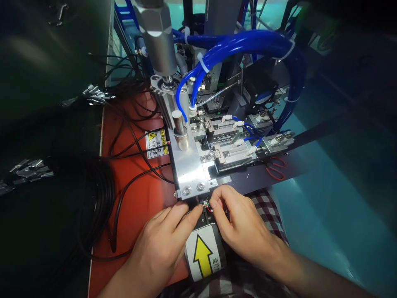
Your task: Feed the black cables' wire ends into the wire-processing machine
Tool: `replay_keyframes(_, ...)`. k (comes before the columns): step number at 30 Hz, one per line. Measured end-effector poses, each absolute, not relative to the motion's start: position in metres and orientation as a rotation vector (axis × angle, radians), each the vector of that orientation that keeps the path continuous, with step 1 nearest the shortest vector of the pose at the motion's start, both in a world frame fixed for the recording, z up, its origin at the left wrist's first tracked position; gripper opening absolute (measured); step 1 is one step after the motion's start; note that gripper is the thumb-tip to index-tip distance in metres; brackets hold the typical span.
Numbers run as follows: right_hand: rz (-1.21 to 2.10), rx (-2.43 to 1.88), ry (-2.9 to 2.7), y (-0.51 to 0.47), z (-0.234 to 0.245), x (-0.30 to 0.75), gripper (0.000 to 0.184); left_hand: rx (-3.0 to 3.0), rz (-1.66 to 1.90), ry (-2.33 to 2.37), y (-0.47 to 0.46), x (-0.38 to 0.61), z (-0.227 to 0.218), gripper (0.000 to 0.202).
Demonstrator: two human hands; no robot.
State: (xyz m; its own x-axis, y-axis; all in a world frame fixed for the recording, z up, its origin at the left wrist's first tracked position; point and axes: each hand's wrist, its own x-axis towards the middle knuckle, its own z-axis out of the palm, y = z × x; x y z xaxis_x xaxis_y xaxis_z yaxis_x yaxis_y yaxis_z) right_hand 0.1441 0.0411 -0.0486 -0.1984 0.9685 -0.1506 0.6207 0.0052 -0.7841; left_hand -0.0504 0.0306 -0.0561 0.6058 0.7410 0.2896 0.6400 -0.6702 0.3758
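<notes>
Several thin coloured wires, with red, green and white showing, sit between my two hands at the machine's front edge. My left hand comes from the lower left, thumb and fingertips closed at the left end of the wires. From the right, my right hand pinches the other side of them with thumb and forefinger. What lies right under the fingertips is partly hidden. Just below is a black block bearing a white label with a yellow arrow. A metal plate with two bolts lies just beyond my fingers.
A metal press cylinder rises above the plate. Blue air hoses arch over the small slides. Red-handled pliers or scissors lie at the right. Black cables with silvery ends cover the orange surface at left.
</notes>
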Motion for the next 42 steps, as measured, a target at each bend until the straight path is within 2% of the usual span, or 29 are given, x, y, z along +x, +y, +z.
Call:
replay_keyframes(4,1.173,-1.640,-1.797,0.043,-0.047,0.144,0.017,2.613,0.643,1.151,0.031,-0.051,-0.057,0.039)
replay_keyframes(9,1.057,-1.632,-1.845,0.043,-0.050,0.144,0.016,2.613,0.603,1.153,0.030,-0.050,-0.054,0.040)
replay_keyframes(15,1.342,-1.547,-1.629,0.042,-0.054,0.147,0.018,2.619,0.642,1.156,0.030,-0.051,-0.056,0.037)
replay_keyframes(26,1.327,-1.536,-1.618,0.043,-0.054,0.147,0.017,2.592,0.661,1.152,0.029,-0.052,-0.060,0.039)
replay_keyframes(34,1.494,-1.493,-1.445,0.044,-0.056,0.148,0.018,2.592,0.653,1.158,0.029,-0.051,-0.059,0.039)
replay_keyframes(42,1.800,-1.379,-1.149,0.049,-0.058,0.148,0.019,2.682,0.566,1.100,0.030,-0.052,-0.053,0.038)
